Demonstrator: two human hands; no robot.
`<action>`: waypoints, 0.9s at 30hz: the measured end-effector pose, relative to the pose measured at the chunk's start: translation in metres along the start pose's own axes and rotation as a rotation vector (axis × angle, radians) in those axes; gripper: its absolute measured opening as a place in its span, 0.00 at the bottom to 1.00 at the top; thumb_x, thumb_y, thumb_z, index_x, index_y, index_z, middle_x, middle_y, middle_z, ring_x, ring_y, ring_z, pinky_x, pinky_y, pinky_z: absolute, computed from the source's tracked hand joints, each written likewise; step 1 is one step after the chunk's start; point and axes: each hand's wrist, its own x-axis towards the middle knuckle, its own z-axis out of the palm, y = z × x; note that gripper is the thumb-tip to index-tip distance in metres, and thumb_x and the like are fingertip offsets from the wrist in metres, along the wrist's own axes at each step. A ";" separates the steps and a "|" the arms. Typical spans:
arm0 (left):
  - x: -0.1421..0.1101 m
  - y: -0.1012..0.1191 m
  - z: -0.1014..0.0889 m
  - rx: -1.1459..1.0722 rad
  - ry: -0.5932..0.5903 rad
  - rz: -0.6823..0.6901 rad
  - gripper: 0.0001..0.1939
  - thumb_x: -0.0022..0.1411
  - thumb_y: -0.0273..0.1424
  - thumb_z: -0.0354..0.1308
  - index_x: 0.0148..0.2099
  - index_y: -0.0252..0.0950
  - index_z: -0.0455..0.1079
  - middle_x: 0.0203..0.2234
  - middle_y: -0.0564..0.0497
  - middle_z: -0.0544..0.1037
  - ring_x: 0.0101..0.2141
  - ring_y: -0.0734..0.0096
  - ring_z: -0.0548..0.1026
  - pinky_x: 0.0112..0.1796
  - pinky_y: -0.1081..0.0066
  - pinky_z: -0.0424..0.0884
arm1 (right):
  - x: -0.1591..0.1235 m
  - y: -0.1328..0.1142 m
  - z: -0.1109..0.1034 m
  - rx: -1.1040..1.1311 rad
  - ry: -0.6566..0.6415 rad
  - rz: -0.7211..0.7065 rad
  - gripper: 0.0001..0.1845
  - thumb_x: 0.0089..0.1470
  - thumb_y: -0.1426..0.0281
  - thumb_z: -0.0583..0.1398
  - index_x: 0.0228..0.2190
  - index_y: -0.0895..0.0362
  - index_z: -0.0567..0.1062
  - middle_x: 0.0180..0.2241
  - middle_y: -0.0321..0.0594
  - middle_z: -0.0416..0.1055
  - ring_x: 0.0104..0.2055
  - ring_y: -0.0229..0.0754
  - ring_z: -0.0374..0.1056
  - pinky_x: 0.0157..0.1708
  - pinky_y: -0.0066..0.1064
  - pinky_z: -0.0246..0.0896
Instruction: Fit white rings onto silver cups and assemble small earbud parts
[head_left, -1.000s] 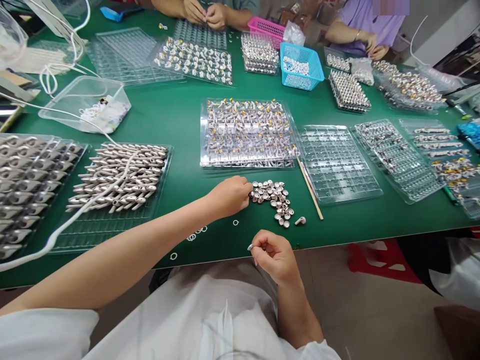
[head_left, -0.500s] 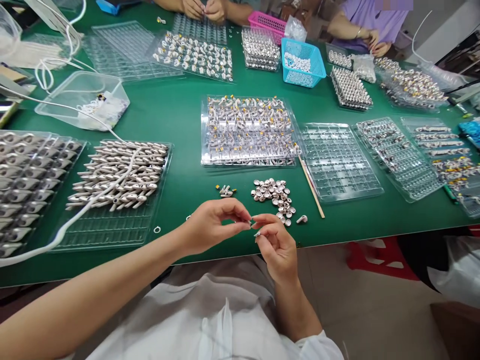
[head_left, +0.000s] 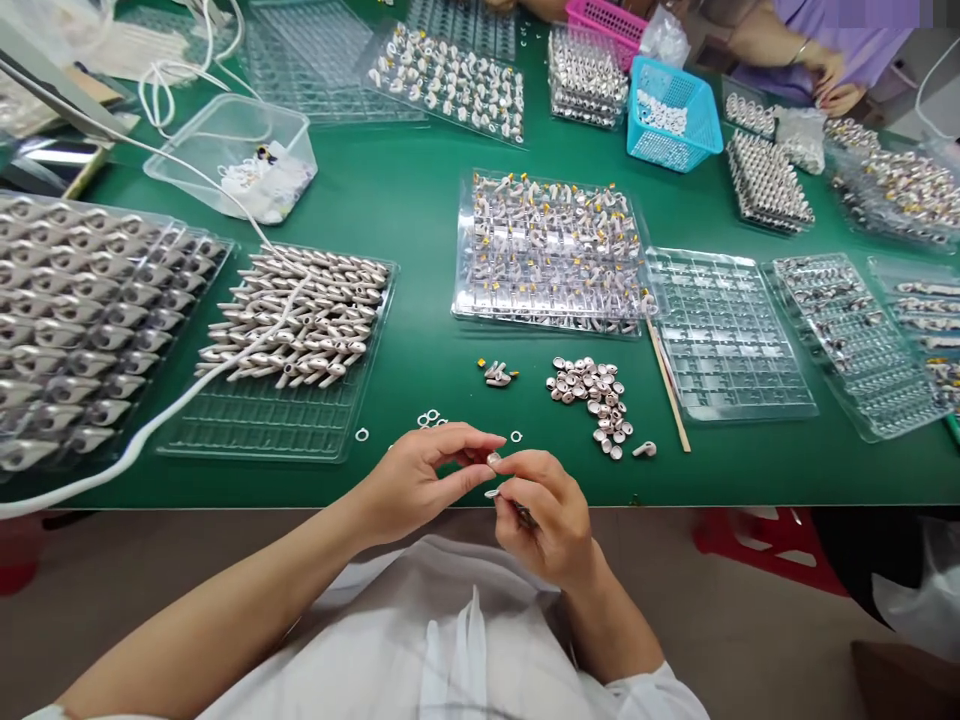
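Note:
Above the table's front edge, my left hand (head_left: 424, 480) pinches a small round beige earbud cap (head_left: 493, 459) between thumb and fingertips. My right hand (head_left: 547, 515) is close against it, its index fingertip touching the cap. A small white ring (head_left: 491, 493) sticks out from the pinched lower fingers of my right hand. Beyond my hands lies a pile of round earbud caps (head_left: 589, 385), with one stemmed earbud shell (head_left: 645, 450) at its right. A few earbud parts with yellow tabs (head_left: 498, 374) lie left of the pile. Several loose white rings (head_left: 429, 418) are near my left hand.
Stacked clear trays of earbud parts (head_left: 551, 250) stand ahead. Trays of shells (head_left: 300, 310) are on the left, under a white cable (head_left: 161, 425). A wooden stick (head_left: 669, 390) lies by a clear tray (head_left: 731, 335). A blue basket (head_left: 673, 115) and a co-worker's hands (head_left: 832, 80) are farther back.
The view has shifted left and down, so the table items sit farther right. My right hand has lowered slightly, and the cap and ring now show between my fingers.

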 end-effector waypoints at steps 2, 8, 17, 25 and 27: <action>-0.001 0.000 -0.004 0.054 -0.051 0.034 0.11 0.64 0.28 0.58 0.47 0.35 0.76 0.35 0.48 0.80 0.34 0.71 0.78 0.37 0.74 0.77 | 0.002 0.001 0.001 -0.021 -0.063 -0.029 0.17 0.51 0.81 0.59 0.40 0.49 0.70 0.43 0.45 0.76 0.43 0.46 0.73 0.41 0.41 0.72; -0.006 0.000 -0.008 0.079 -0.054 -0.016 0.08 0.62 0.28 0.57 0.42 0.35 0.76 0.33 0.49 0.81 0.32 0.72 0.78 0.36 0.74 0.76 | 0.009 -0.007 0.000 0.107 -0.007 0.208 0.10 0.54 0.79 0.58 0.34 0.51 0.71 0.38 0.41 0.75 0.40 0.43 0.72 0.38 0.37 0.69; -0.008 -0.002 0.000 0.181 0.061 0.105 0.08 0.62 0.25 0.58 0.43 0.35 0.76 0.32 0.51 0.82 0.30 0.74 0.79 0.35 0.75 0.76 | 0.022 -0.011 -0.002 0.146 -0.077 0.495 0.06 0.56 0.74 0.58 0.27 0.54 0.69 0.26 0.34 0.64 0.27 0.36 0.60 0.27 0.29 0.56; -0.007 -0.004 0.001 0.222 0.088 0.238 0.09 0.62 0.22 0.57 0.43 0.34 0.75 0.32 0.51 0.81 0.32 0.75 0.79 0.36 0.77 0.75 | 0.029 -0.010 -0.002 0.213 -0.141 0.683 0.04 0.54 0.71 0.60 0.29 0.55 0.68 0.24 0.31 0.64 0.23 0.32 0.57 0.22 0.26 0.53; -0.007 -0.005 0.001 0.225 0.102 0.237 0.09 0.62 0.22 0.57 0.43 0.33 0.75 0.32 0.50 0.81 0.31 0.75 0.79 0.36 0.77 0.75 | 0.028 -0.010 -0.001 0.233 -0.111 0.713 0.05 0.54 0.70 0.61 0.30 0.54 0.68 0.23 0.30 0.63 0.22 0.32 0.57 0.22 0.26 0.53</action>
